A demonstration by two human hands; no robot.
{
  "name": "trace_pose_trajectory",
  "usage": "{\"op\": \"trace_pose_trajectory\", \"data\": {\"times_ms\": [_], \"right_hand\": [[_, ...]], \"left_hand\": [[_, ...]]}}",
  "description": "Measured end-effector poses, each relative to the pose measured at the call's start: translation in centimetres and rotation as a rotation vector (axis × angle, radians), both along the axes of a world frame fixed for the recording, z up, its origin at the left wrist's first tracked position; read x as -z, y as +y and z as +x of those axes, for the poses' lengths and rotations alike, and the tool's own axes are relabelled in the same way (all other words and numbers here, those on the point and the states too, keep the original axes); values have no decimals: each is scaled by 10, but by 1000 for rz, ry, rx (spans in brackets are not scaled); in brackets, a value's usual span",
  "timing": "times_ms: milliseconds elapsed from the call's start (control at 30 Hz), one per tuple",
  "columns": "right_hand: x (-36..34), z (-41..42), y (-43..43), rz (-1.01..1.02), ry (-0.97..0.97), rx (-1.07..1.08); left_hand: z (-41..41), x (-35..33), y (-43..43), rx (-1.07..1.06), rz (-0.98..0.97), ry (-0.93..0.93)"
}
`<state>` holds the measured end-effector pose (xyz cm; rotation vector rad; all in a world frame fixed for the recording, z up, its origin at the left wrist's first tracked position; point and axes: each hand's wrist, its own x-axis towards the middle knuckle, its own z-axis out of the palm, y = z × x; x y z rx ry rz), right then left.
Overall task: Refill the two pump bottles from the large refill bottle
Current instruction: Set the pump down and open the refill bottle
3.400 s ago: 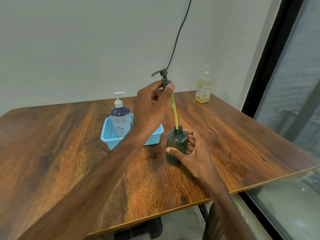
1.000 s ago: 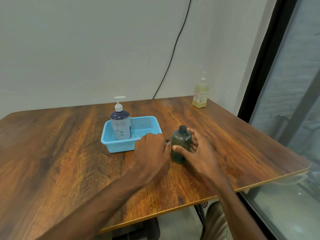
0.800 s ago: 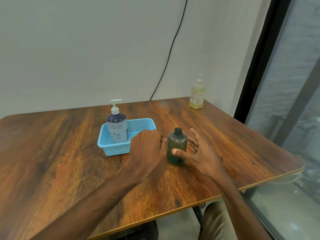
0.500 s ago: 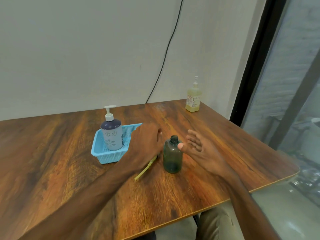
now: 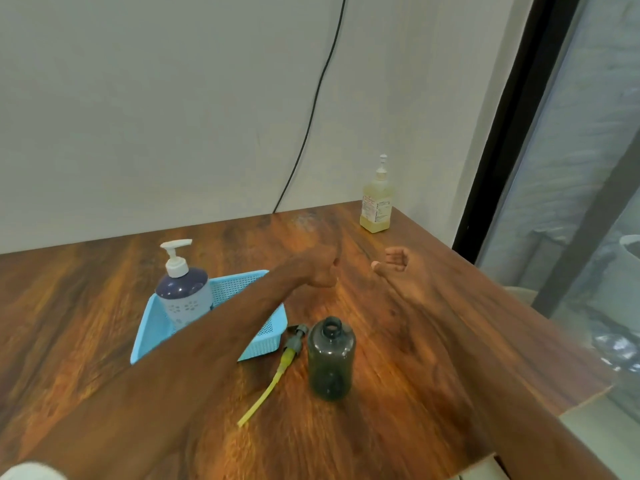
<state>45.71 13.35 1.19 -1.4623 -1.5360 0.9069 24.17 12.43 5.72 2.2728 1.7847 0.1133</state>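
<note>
A dark green pump bottle (image 5: 331, 362) stands uncapped near the table's front. Its pump head with a yellow dip tube (image 5: 277, 367) lies flat on the wood just left of it. A navy and white pump bottle (image 5: 183, 294) stands in a blue basket (image 5: 262, 341). The yellowish refill bottle (image 5: 376, 200) stands at the far right corner. My left hand (image 5: 320, 265) and my right hand (image 5: 398, 268) hover over the table beyond the green bottle, both with fingers curled and holding nothing. My left forearm crosses over the basket.
The wooden table (image 5: 69, 323) ends at a right edge beside a black-framed glass wall (image 5: 561, 168). A black cable (image 5: 311, 109) hangs down the wall behind the table.
My left hand laid the pump head on the table and let go. My right hand released the green bottle. Both hands moved away toward the far side of the table.
</note>
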Motion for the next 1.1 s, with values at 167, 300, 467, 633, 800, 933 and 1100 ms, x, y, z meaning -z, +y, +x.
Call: {"op": "trace_pose_trajectory", "data": {"times_ms": [167,300,467,633,800,933,1100], "right_hand": [[5,-13,64,13,-33,64],[12,-21,118,103,-61,105],[6,-30,160,200,-31,238],[-6,-34,192,117,-3,286],[-12,-30,208,132,-74,270],[-10,-24,205,137,-80,264],[-9,-21,168,205,-93,250]], "left_hand": [[-2,16,35,69,-170,143],[-3,15,50,103,-169,187],[-3,13,60,146,-179,212],[-10,19,65,124,-175,167],[-15,26,67,100,-183,129],[-11,24,67,89,-197,154],[-8,25,64,55,-211,177]]}}
